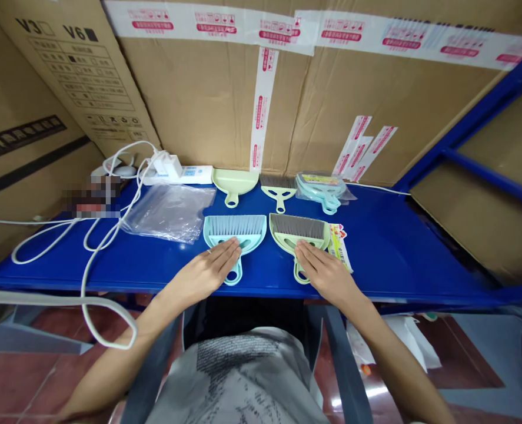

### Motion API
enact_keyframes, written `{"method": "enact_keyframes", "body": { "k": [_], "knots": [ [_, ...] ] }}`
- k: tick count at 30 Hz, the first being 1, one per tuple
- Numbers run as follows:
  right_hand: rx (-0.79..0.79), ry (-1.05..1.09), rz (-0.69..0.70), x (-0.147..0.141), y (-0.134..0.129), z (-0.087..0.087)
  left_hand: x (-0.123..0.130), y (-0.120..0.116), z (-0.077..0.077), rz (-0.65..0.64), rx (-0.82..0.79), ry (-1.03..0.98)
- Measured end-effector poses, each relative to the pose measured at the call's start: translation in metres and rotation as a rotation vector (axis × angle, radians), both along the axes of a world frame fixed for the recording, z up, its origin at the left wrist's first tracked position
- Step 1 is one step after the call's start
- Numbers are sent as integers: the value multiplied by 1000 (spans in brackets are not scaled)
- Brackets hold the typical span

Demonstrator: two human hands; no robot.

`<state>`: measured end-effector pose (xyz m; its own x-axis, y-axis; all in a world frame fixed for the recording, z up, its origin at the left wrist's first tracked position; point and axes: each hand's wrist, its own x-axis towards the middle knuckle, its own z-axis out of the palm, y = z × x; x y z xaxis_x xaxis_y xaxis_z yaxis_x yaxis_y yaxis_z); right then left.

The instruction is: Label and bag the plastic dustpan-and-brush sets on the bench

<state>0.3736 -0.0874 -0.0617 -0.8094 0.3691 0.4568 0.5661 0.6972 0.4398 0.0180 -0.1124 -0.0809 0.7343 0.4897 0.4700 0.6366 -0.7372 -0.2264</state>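
My left hand (208, 266) lies flat with its fingers stretched out over a light blue hand brush (236, 225), which is nested in a light blue dustpan (258, 241). Opposite it, my right hand (326, 272) rests in the same way on a hand brush with grey-brown bristles (298, 226), set in a pale green dustpan (278, 240). Both handles point towards me, partly covered by my fingers. A printed card (340, 247) sits against the right side of the green set, part of it hidden.
Behind are another green dustpan (235, 182), a green brush (280, 191) and a bagged blue set (322, 189). Clear plastic bags (168, 212) lie left, near a power strip (196, 174) and looping white cables (86, 294). Cardboard (199, 106) walls the blue table (419, 247).
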Motion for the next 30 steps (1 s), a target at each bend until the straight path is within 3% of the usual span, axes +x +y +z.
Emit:
{"method": "enact_keyframes", "body": {
  "k": [5, 11, 18, 23, 30],
  "knots": [
    [-42, 42, 9, -2, 4, 0, -1, 5, 6, 0, -127, -51],
    [-377, 128, 34, 12, -7, 15, -16, -22, 24, 67, -466, -170],
    [-362, 263, 31, 10, -36, 23, -32, -53, 32, 67, -493, -167],
    [-372, 294, 31, 3, -35, 21, -23, -43, 34, 54, -483, -131],
    [-395, 310, 33, 2, -32, 20, 1, -19, 27, 88, -543, -263]
  ]
}}
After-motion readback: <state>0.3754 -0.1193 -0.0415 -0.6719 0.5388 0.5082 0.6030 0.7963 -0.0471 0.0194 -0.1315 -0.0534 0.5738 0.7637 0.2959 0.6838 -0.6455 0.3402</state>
